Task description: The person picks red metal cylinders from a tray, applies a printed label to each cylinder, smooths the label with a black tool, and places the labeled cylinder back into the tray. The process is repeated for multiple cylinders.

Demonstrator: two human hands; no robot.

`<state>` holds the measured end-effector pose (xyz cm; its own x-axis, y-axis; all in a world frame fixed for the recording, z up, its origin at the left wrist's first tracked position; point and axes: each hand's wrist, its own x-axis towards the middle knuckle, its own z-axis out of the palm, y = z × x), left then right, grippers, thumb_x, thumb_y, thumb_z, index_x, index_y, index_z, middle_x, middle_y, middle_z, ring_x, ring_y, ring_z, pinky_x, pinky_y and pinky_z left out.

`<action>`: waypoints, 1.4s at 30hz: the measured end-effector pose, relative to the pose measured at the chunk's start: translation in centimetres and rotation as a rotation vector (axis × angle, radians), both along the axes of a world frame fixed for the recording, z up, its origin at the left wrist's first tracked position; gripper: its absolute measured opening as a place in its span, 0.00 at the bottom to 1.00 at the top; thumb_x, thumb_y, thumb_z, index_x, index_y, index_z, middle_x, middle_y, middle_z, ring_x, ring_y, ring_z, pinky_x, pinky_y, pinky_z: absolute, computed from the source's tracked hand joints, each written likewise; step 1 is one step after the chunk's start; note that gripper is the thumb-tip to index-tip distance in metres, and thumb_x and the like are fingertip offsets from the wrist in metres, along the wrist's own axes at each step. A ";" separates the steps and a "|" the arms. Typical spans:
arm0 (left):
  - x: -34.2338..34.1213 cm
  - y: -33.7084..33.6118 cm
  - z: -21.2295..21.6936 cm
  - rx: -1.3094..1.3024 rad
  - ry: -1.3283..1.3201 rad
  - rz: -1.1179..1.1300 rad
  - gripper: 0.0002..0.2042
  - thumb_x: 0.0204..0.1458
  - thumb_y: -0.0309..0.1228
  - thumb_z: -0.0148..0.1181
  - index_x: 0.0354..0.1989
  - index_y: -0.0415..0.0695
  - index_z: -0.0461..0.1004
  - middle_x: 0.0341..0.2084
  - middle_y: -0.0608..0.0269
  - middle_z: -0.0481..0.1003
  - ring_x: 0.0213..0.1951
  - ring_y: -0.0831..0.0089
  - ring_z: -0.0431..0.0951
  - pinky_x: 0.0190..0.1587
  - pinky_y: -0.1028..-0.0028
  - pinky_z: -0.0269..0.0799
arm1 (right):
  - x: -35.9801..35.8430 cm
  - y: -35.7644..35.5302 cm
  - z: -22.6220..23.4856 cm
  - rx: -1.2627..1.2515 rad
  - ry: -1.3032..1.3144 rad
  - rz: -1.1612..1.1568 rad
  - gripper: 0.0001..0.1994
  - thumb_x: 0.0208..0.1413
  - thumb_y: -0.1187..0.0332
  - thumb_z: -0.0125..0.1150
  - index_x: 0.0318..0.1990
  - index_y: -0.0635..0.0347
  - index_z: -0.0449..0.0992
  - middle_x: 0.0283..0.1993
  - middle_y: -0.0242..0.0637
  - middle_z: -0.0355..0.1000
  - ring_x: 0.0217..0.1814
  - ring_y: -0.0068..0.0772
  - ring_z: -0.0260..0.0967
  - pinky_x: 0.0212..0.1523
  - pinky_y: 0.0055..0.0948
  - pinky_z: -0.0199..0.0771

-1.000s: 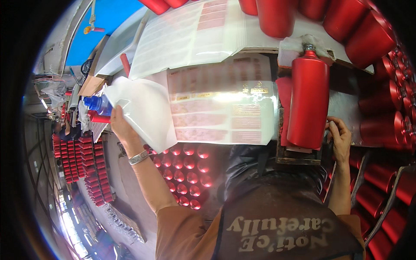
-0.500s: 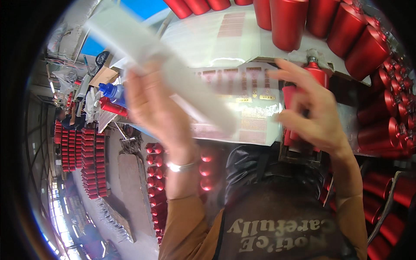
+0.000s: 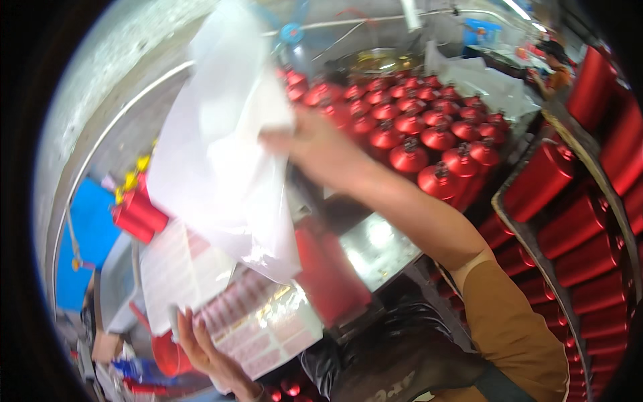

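My right hand (image 3: pixel 318 144) is raised, its thumb and fingers closed on the edge of a large translucent white sheet (image 3: pixel 214 154). The sheet hangs curled and slanting, blurred in part. Low at the left, my left hand (image 3: pixel 218 358) has its fingers stretched out beside printed decal sheets (image 3: pixel 268 335) with reddish and gold patterns. Something small and grey shows at one of its fingertips; I cannot make out what. Below the white sheet, a red bottle-like body (image 3: pixel 328 271) lies in front of me, blurred, its far end covered.
Many shiny red bottles (image 3: pixel 408 157) stand packed behind my right forearm. More lie on racks (image 3: pixel 569 268) at the right. A red bucket (image 3: pixel 171 355) and a grey tub (image 3: pixel 117 288) are at the left. Another person (image 3: pixel 556 67) is at the far right.
The view has turned to the right. The white sheet was in my left hand and is now in my right, which was empty with spread fingers. My left hand has dropped low.
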<state>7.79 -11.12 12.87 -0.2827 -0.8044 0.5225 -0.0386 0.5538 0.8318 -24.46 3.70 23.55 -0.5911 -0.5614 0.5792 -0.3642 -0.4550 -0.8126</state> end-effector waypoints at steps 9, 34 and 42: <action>2.9 -0.7 -1.9 0.032 -0.062 0.074 0.18 0.66 0.35 0.53 0.58 0.35 0.75 0.55 0.50 0.76 0.54 0.61 0.75 0.59 0.63 0.68 | -25.3 18.6 7.3 -0.655 -0.517 -0.370 0.23 0.68 0.50 0.55 0.58 0.59 0.65 0.47 0.56 0.77 0.39 0.47 0.82 0.13 0.19 0.66; 20.4 -35.8 -16.3 0.161 -1.140 0.465 0.21 0.55 0.42 0.54 0.39 0.33 0.82 0.38 0.35 0.80 0.46 0.42 0.80 0.53 0.52 0.72 | -5.7 14.3 -10.4 0.270 -0.090 -0.099 0.20 0.75 0.59 0.40 0.62 0.62 0.71 0.37 0.30 0.71 0.19 0.10 0.58 0.17 0.12 0.54; 15.4 -29.2 -9.2 0.521 -0.490 0.380 0.20 0.58 0.44 0.56 0.20 0.43 0.74 0.16 0.65 0.71 0.18 0.78 0.67 0.21 0.71 0.58 | -4.4 15.8 -11.9 0.266 -0.321 -0.091 0.20 0.74 0.60 0.41 0.61 0.64 0.72 0.37 0.31 0.69 0.22 0.13 0.56 0.23 0.13 0.55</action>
<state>23.23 -40.31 3.66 -0.0408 -0.9975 -0.0579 -0.5730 -0.0241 0.8192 -28.90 19.47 11.63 -0.7718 -0.6035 0.2000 -0.1025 -0.1923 -0.9760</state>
